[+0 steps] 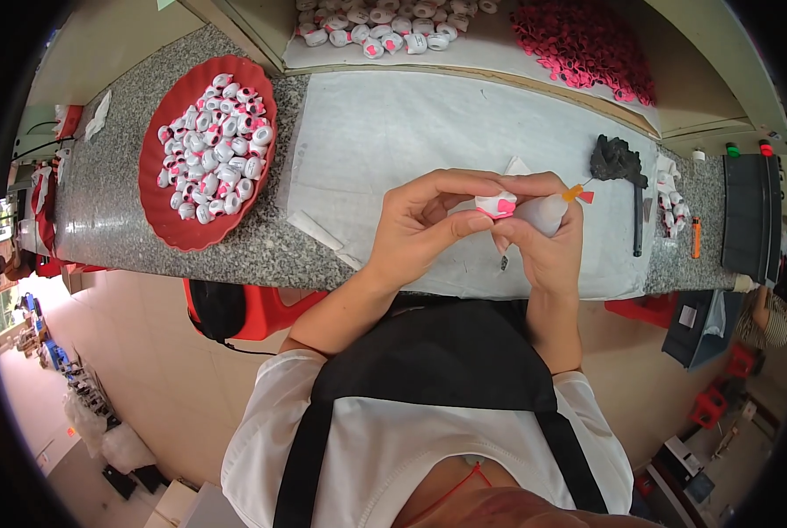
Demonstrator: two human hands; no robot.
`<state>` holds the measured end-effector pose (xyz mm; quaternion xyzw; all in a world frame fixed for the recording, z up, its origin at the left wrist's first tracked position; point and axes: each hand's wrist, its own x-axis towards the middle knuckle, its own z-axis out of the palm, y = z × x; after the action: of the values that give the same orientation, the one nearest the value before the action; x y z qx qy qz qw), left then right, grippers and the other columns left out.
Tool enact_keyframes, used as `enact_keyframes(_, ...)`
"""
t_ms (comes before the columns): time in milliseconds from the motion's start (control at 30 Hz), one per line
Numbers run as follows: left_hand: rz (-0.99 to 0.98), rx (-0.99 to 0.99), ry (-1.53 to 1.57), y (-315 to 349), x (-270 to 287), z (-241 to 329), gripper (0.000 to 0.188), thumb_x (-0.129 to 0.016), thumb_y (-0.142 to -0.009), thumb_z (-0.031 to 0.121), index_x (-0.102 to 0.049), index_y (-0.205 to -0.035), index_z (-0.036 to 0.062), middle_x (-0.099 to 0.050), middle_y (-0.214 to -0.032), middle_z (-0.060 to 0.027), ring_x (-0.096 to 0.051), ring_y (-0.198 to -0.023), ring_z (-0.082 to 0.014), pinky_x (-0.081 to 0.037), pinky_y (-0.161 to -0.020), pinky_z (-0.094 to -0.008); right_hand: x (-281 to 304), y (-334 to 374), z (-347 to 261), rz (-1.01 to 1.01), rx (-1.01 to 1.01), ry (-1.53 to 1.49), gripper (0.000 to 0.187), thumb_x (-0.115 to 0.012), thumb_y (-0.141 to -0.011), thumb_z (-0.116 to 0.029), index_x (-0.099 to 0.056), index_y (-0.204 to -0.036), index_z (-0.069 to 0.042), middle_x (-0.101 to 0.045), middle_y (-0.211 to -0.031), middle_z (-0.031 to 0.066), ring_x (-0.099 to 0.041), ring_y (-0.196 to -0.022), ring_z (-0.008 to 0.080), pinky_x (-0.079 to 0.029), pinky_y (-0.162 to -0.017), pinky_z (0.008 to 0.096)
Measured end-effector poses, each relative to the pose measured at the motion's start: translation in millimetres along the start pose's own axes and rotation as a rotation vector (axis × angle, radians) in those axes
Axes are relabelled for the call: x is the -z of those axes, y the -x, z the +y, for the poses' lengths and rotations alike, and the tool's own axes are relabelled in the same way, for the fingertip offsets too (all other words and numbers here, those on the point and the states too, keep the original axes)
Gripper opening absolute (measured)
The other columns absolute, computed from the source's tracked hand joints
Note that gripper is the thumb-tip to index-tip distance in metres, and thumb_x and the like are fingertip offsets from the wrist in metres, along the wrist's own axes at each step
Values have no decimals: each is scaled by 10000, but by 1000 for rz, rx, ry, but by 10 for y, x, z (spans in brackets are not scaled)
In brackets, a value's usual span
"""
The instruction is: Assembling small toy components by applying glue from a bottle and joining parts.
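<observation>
Between the fingers of my left hand (pixel 411 224) is a small white rounded piece with pink on it (pixel 495 204). Fingertips of my right hand (pixel 547 255) also touch or nearly touch this piece. Tucked in the right palm is a translucent white squeeze bottle (pixel 546 214) with an orange nozzle, which points up and to the right, away from the piece. A small red tab shows beside the nozzle. Below both hands lies a white paper sheet (pixel 358 141) on the speckled counter.
A red scalloped bowl (pixel 151 180) of similar white-and-pink pieces stands at left. More white pieces (pixel 380 40) and a pile of pink pieces (pixel 587 48) lie on the back shelf. At right are a black crumpled lump (pixel 616 161), a black pen (pixel 637 220) and a dark bin (pixel 749 216).
</observation>
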<state>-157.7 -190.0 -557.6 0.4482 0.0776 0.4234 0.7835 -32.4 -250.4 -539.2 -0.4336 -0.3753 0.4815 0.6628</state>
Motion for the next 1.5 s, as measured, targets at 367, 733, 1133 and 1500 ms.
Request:
enact_keyframes(367, -8, 2, -29, -2, -27, -7, 206, -541, -705, -29, -527, -911, -30, -526, -965, -149, -498, -911, -198, -390, -813, -314, 15, 17, -27, 5, -33, -87, 229, -642, -613, 17, -545, -821, 11, -522, -606, 53, -457, -484, 78, -342, -415, 183)
enact_keyframes(733, -5, 21, 11, 17, -19, 1, 203, -555, -700, -10, -544, -903, -17, -533, -955, -148, -510, -882, -196, -426, -755, -302, 14, 51, -43, -5, -22, -33, 233, -623, -612, 26, -520, -821, 11, -530, -640, 83, -475, -487, 110, -359, -407, 205)
enact_keyframes(1133, -20, 151, 207, -2, 19, -7, 203, -546, -717, 10, -518, -915, -21, -530, -955, -158, -540, -780, -176, -466, -683, -296, -38, 55, -89, 17, -20, 40, 234, -594, -628, 26, -485, -836, 17, -543, -692, 120, -489, -488, 128, -371, -400, 212)
enact_keyframes(1500, 16, 44, -110, -3, -32, 5, 239, -506, -734, -29, -482, -972, -36, -528, -943, -122, -491, -895, -156, -438, -723, -264, -59, 49, -73, 70, -16, 55, 238, -563, -669, 31, -514, -901, 25, -522, -652, 53, -482, -521, 71, -367, -415, 171)
